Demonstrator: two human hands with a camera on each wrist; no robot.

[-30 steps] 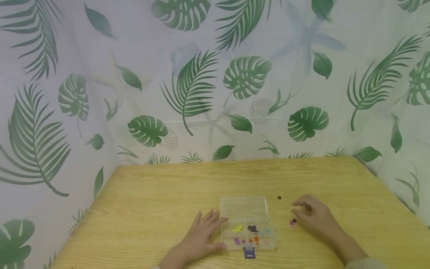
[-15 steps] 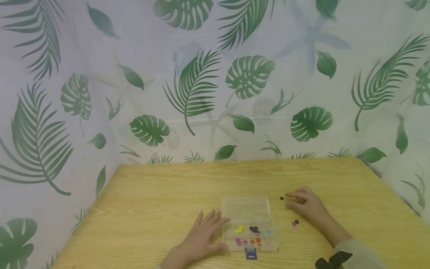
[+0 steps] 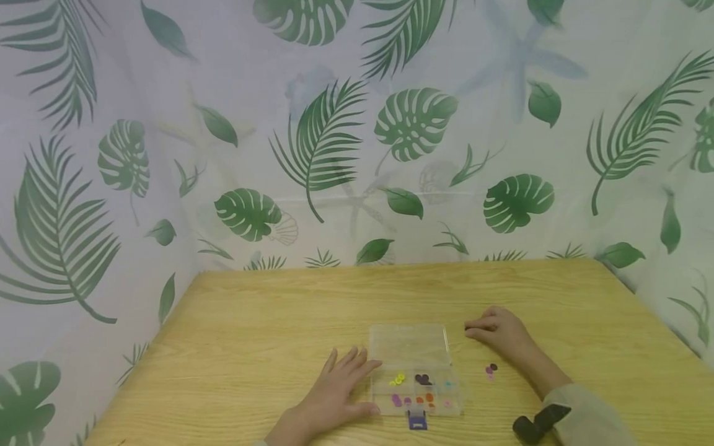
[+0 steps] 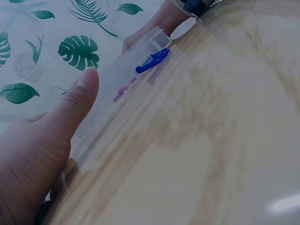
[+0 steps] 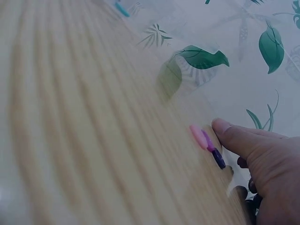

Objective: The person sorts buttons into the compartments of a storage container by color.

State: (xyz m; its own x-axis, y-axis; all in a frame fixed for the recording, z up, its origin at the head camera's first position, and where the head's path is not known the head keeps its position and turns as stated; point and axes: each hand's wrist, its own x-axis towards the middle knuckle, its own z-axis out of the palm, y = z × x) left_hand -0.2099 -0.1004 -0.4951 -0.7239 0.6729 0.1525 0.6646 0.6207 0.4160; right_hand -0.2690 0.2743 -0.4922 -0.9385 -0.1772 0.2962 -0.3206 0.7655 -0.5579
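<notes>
A clear plastic compartment box [image 3: 370, 390] lies with its lid [image 3: 409, 344] folded back. Small button-like discs sit sorted by colour inside: yellow discs [image 3: 398, 378], black discs [image 3: 422, 379], purple discs [image 3: 396, 400] and orange discs [image 3: 429, 397]. My left hand [image 3: 337, 393] lies with fingers spread, fingertips and thumb at the box's left edge. Beyond the box to the right, my right hand [image 3: 502, 334] pinches a small dark disc [image 3: 467, 327] between thumb and fingertips at the tabletop; the fingers mostly hide it.
Loose purple, pink and black discs [image 3: 490, 370] lie between the box and my right forearm. A blue latch [image 3: 417, 421] hangs off the box's front. The wooden table [image 3: 268, 322] runs back to a leaf-printed cloth [image 3: 334, 155]. A black wrist device [image 3: 538, 424] sits by the right sleeve.
My right hand has moved up and left from beside the loose pile to the lone dark disc, and its thumb and fingers have closed on it. The left hand stays at the box.
</notes>
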